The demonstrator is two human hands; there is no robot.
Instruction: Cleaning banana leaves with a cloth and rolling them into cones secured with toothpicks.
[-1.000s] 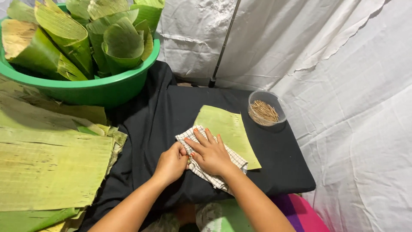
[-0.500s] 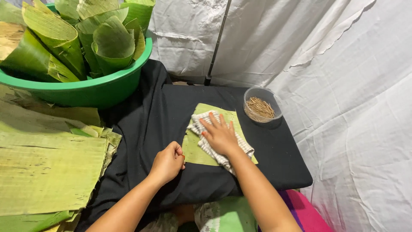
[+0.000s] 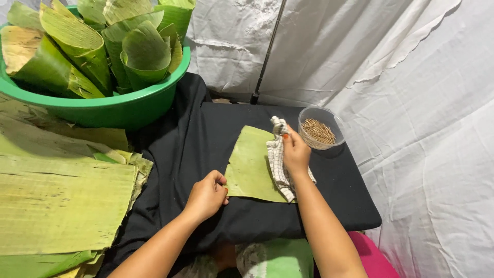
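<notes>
Right grip (image 3: 296, 152) has slid the clutched checked cloth (image 3: 278, 163) rightward; left grip (image 3: 207, 195) pins the leaf (image 3: 249, 164).

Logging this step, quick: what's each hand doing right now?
Left hand: closed, pinching the leaf at its corner.
Right hand: closed, holding the cloth.

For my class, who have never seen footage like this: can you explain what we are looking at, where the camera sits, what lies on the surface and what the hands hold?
The camera is worn on a person's head and looks down at their own bare hands; no machine is involved. The left hand pins the edge of a green banana leaf piece on a black cloth-covered table. The right hand holds a checked cloth against the leaf. Beside it stands a clear bowl of thin sticks. On the left are a stack of flat leaves and a green basin full of rolled leaf cones.
</notes>
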